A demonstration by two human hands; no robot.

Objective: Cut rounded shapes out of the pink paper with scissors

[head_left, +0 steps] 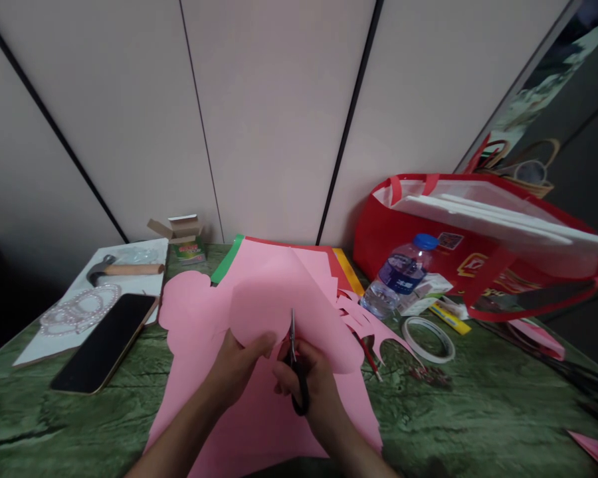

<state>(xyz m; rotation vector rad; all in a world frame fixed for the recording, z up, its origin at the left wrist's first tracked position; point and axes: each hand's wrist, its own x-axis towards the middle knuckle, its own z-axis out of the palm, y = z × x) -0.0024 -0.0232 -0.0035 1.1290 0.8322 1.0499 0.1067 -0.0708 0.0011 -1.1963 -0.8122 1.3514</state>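
Observation:
My left hand pinches the lower edge of a pink sheet of paper, thumb on top. In my right hand is a pair of scissors with black handles, its blades pointing away from me against the pink paper. The paper is lifted and curls, with a rounded outline on its left part. Beneath it lies more pink paper, with scalloped edges at the upper left. How far the blades are apart is hard to make out.
Left are a phone, a hammer and bead strings on a white board. Right are pink scraps, a pencil, a tape roll, a water bottle and a red bag. A small opened box stands by the wall.

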